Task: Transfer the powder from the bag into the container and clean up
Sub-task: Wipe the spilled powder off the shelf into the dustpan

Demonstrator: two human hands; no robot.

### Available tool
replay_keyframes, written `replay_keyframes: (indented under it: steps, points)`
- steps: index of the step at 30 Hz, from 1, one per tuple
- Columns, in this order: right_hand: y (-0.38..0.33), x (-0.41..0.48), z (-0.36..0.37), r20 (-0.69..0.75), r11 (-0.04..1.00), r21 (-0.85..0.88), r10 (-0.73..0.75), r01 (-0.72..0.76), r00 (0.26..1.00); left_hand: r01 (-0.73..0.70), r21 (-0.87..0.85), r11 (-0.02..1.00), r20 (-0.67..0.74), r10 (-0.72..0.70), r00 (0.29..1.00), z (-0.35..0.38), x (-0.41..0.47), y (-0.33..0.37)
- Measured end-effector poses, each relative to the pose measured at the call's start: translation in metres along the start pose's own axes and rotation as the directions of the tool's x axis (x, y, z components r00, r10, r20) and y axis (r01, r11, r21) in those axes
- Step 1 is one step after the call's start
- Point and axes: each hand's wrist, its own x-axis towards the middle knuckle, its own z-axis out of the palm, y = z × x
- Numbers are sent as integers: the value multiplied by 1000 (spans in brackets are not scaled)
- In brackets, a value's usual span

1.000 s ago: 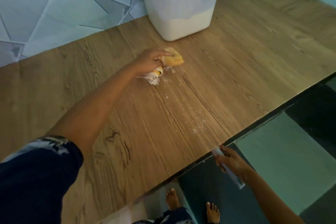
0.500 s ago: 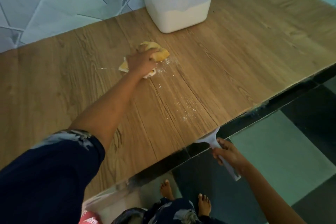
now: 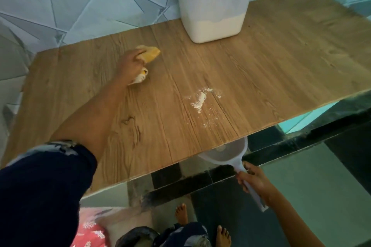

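Note:
My left hand (image 3: 131, 64) presses a yellow cloth (image 3: 151, 55) flat on the wooden table (image 3: 281, 70), left of centre. A small heap of white powder (image 3: 199, 100) with scattered grains lies to the right of the cloth, towards the front edge. My right hand (image 3: 254, 180) grips the handle of a pale plastic scoop (image 3: 226, 155), whose bowl sits just under the table's front edge below the powder. The translucent container (image 3: 213, 6), partly filled with white powder, stands at the back against the wall.
A blue patterned wall (image 3: 80, 6) backs the table. Below the front edge are dark and pale floor tiles (image 3: 321, 176), my bare feet (image 3: 181, 213), and a red patterned cloth (image 3: 90, 234) at the lower left.
My left hand and cloth slid leftwards, leaving a gathered heap of powder behind. My right hand raised the scoop so its bowl sits under the table's edge.

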Motion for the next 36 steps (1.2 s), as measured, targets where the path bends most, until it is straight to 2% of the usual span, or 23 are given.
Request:
replay_keyframes:
  steps: [3, 7, 10, 12, 16, 19, 21, 22, 24, 26, 28, 30, 32, 36]
  points:
    - [4, -4, 3, 7, 1000, 1, 19, -19, 1000, 130, 79, 988, -53, -126, 991, -31, 10, -48]
    - [7, -4, 6, 3, 999, 21, 45, -45, 999, 138, 155, 978, -31, -135, 990, -23, 15, -59]
    - [9, -5, 6, -1, 998, 59, 38, -38, 999, 78, 310, 948, -1, -81, 997, 12, 18, -37]
    - [11, -5, 6, -13, 997, 57, 49, -48, 999, -2, 348, 937, 18, -5, 1000, 48, -5, -10]
    - [14, -8, 8, -13, 999, 20, 38, -38, 999, -202, 177, 963, 138, 179, 974, 91, -74, 40]
    - [16, -11, 8, -1, 1000, 18, 23, -23, 1000, -223, -151, 963, 258, 256, 932, 88, -110, 53]
    - [15, -14, 7, 5, 1000, 20, 13, -13, 1000, -147, -324, 935, 196, 218, 956, 70, -119, 50]
    - [15, -16, 6, 9, 1000, 22, 6, -6, 1000, -109, -338, 935, 115, 156, 981, 57, -118, 41]
    - [16, -19, 4, 16, 1000, 24, -13, 12, 1000, 12, -236, 972, -58, -27, 998, 28, -109, 7]
    - [18, -23, 3, 9, 1000, 21, -21, 21, 1000, 220, 16, 975, -150, -215, 965, 8, -98, -37]
    - [20, -26, 3, -2, 1000, 25, -11, 11, 1000, 351, 326, 878, -215, -292, 932, 9, -103, -55]
    - [22, -29, 2, -9, 1000, 10, 6, -6, 1000, 354, 440, 825, -240, -272, 932, 26, -110, -42]
    - [22, -34, 1, -15, 1000, -5, 16, -16, 1000, 314, 469, 826, -218, -236, 947, 42, -113, -15]
    - [24, -49, -3, -21, 999, -38, 6, -7, 1000, 107, 496, 862, -68, -83, 994, 77, -124, 22]
